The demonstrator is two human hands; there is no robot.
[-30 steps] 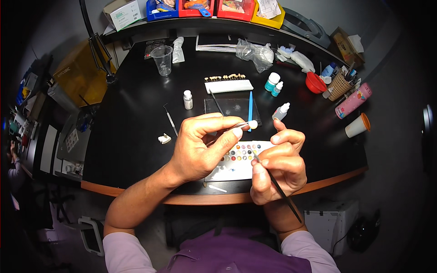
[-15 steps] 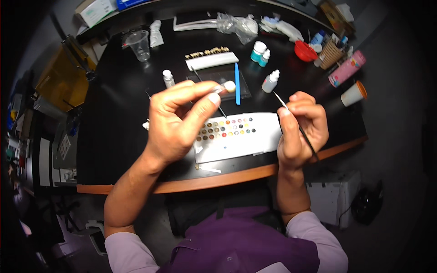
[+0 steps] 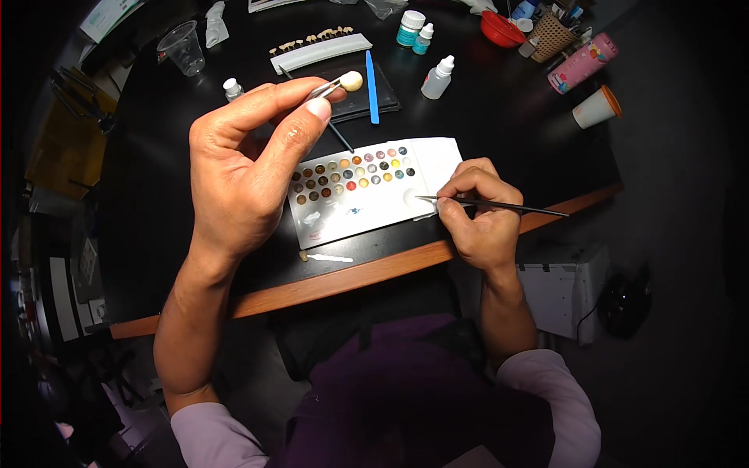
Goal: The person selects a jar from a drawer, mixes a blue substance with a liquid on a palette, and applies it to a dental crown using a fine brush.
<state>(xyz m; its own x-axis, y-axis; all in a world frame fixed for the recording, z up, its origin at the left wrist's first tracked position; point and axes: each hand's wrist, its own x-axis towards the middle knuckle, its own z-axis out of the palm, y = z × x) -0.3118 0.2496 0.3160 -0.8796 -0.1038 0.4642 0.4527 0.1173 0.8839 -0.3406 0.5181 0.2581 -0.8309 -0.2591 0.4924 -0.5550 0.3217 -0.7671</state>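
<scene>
My left hand pinches slim metal tweezers, whose tips hold a small rounded cream-coloured piece, perhaps a tooth crown. This hand is raised over the left part of a white palette with rows of small coloured paint wells. My right hand is closed around a thin dark paintbrush. The pale brush tip is at the palette's right part, below the wells; whether it touches the surface I cannot tell. A white sheet shows at the palette's right end.
Behind the palette lie a blue strip and a dark rod. Farther back stand a white rack of tooth-shaped samples, a dropper bottle and a clear cup. A white cup with orange rim stands right, a small white stick in front.
My right hand has come down from beside the dropper bottle, bringing the brush tip to the palette. The view has shifted; my left hand still holds up the cream piece.
</scene>
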